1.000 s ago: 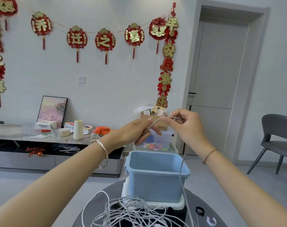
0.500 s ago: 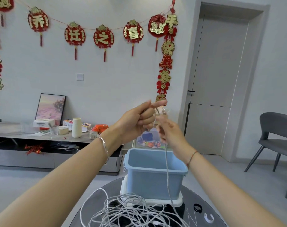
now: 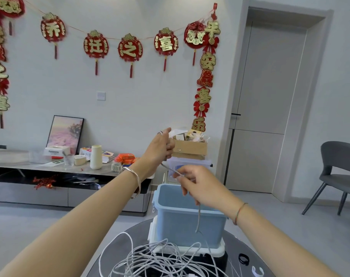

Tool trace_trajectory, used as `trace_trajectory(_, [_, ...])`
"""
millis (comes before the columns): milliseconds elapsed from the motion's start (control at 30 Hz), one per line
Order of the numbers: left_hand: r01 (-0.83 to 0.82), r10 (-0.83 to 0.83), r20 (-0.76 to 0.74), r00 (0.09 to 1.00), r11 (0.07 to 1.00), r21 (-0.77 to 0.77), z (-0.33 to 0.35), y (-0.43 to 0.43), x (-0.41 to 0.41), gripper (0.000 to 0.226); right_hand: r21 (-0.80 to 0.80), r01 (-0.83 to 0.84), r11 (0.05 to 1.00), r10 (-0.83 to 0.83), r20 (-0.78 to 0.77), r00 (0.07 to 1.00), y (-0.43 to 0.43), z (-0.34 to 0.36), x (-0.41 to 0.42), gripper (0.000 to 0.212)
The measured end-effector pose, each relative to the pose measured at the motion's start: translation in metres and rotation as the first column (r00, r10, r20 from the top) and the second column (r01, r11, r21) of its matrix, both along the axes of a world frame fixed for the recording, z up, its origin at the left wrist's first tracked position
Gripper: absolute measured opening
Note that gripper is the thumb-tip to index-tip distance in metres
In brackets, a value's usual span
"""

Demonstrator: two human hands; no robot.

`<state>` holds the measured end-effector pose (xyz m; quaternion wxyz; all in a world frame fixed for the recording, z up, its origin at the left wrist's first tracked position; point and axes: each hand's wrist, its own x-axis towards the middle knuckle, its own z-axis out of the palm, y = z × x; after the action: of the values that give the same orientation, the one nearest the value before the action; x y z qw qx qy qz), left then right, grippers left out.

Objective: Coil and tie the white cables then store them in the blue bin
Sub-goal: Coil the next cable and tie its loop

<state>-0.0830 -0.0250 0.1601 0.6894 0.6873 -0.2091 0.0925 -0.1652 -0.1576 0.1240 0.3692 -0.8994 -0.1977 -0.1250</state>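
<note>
**Hands pull apart for the next loop**

Half a second ago the two hands were bunched close together. Now the right hand has dropped to about 4 o'clock of the left hand. A short bit of white cable is stretched between them.

The left hand is held up high. Its fingers look curled round the cable, but I see it from the back, so I cannot tell how many turns it holds. The right hand pinches the cable with thumb and fingers. From there the cable hangs straight down to the pile at 6 o'clock in the view. The pile is a loose tangle on the table. The bin stands just behind it, toward 12 o'clock, and I can see no cable in it.

I think the step in hand is coiling, and it has only just begun.

To do it well:
- Keep the left hand still, so the loops stay together.
- Let the cable slide through the right-hand pinch, then bring it up and lay it over the left hand.
- Make each loop the same size.
- Pull slowly, because the pile could knot or drag off the table.
</note>
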Motion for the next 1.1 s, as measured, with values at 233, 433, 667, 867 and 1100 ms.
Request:
trace_trajectory(233, [0.044, -0.103, 0.097, 0.990, 0.876, 0.481, -0.014, 0.000, -0.015, 0.033, 0.304, 0.068, 0.950, -0.122, 0.160, 0.980, -0.018, 0.025, 0.003, 0.016])
trace_trajectory(433, [0.200, -0.238, -0.003, 0.971, 0.812, 0.549, -0.005, -0.001, -0.042, 0.039, 0.407, 0.042, 0.913, -0.176, 0.298, 0.938, -0.031, 0.032, 0.021, 0.023])
trace_trajectory(667, [0.290, -0.275, -0.104, 0.956, 0.829, 0.479, -0.007, 0.001, -0.040, 0.040, 0.447, -0.055, 0.893, -0.121, 0.357, 0.926, -0.028, 0.034, 0.030, 0.022])
trace_trajectory(867, [0.563, -0.494, -0.277, 0.824, 0.769, 0.304, -0.014, -0.003, -0.043, 0.042, 0.494, -0.061, 0.868, -0.126, 0.336, 0.933, -0.024, 0.037, 0.037, 0.024])
trace_trajectory(1100, [0.770, -0.728, -0.338, 0.596, 0.638, -0.016, -0.006, 0.002, -0.050, 0.050, 0.605, -0.050, 0.795, -0.073, 0.177, 0.982, -0.022, 0.032, 0.041, 0.024])
